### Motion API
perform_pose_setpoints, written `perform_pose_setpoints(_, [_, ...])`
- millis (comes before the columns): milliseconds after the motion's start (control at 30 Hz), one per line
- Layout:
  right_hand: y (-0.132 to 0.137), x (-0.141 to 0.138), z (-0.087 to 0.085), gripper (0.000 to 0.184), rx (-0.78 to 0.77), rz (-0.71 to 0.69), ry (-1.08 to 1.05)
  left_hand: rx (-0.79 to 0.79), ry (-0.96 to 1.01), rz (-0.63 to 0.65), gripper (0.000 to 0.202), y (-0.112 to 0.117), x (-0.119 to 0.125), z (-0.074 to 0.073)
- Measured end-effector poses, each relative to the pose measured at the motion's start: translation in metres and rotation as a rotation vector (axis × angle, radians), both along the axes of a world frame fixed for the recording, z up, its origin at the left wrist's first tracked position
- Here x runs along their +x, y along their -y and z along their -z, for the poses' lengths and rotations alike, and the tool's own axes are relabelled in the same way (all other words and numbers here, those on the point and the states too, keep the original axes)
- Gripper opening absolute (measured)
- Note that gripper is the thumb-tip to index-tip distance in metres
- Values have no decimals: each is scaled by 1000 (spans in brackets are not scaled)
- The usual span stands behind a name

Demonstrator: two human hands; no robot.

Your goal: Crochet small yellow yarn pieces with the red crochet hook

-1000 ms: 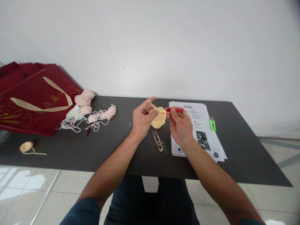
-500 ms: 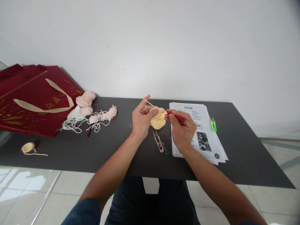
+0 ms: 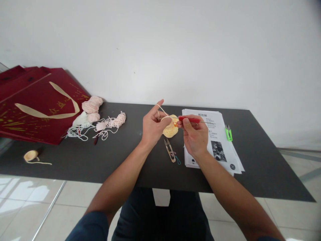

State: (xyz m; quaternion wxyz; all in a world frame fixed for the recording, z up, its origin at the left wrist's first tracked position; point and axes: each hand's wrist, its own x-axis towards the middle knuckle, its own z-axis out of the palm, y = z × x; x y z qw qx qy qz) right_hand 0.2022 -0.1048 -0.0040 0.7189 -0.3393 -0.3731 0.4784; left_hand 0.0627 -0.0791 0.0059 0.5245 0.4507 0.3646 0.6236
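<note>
My left hand (image 3: 153,128) pinches pale yellow yarn between thumb and fingers, and a strand (image 3: 163,109) runs over its raised index finger. Any worked piece in that pinch is mostly hidden. In my right hand (image 3: 196,135) is a crochet hook with a red handle (image 3: 190,119), held almost level, its thin metal shaft pointing left to the yarn at my left fingertips. Behind and below the fingertips shows a yellow yarn ball (image 3: 170,131), with a small orange item (image 3: 175,124) in front of it. Thread snips (image 3: 170,150) lie on the table just below.
Printed sheets (image 3: 200,160) lie stacked under my right hand, with green snips (image 3: 228,133) at their right edge. Dark red gift bags (image 3: 32,100) lean at the left beside pink yarn (image 3: 91,104) and tangled white yarn (image 3: 80,125). A small cream crocheted piece (image 3: 31,155) sits near the front left.
The crochet hook has turned from a slant to nearly level, and its tip has moved left to my left fingertips. My right hand has shifted slightly left.
</note>
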Motion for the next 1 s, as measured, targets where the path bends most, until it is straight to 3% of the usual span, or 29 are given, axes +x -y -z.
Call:
perform_pose_setpoints(200, [15,-7,4,13,78,242,307,41,89,11,75,0,2,3])
perform_pose_setpoints(333, [22,-9,7,17,298,317,533,-50,287,69,73,4,5,-2])
perform_pose_setpoints(467, [19,-10,12,19,224,203,355,-156,412,173,69,6,4,-9])
perform_pose_setpoints(700, [4,0,3,11,18,-81,-3,-185,377,187,68,6,3,-14])
perform_pose_setpoints(1000, [-1,7,-1,15,12,-115,-80,-159,321,181,72,8,7,-12])
